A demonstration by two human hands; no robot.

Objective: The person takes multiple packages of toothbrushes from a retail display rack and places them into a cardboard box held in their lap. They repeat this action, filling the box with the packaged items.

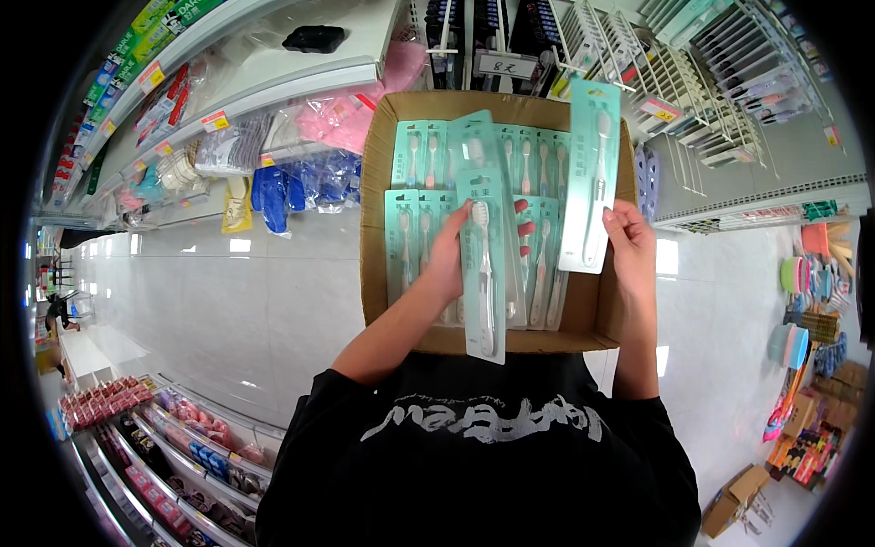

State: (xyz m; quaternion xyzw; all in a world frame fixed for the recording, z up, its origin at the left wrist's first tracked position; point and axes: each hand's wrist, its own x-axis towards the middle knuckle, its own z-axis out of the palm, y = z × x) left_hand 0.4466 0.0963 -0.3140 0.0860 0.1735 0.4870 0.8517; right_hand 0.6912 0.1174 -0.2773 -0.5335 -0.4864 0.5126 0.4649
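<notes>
An uncovered cardboard box (383, 161) sits in front of my torso. Inside it, packaged toothbrushes (414, 161) on mint-green backing cards lie in two rows. My left hand (452, 249) grips a small stack of toothbrush packs (487, 273) above the box, its fingertips showing past the stack's right edge. Between the thumb and fingers of my right hand (630, 239), a single toothbrush pack (592, 178) is held by its lower right edge, tilted slightly, over the box's right side. The pack's top end overlaps the display hooks behind.
Hanging display hooks (666, 113) with toothbrush packs are beyond the box at the right. Shelves (301, 96) with bagged goods and toothpaste boxes run along the left. Lower left stands another shelf unit (184, 437). A cardboard carton (735, 499) rests on the tiled floor (205, 294).
</notes>
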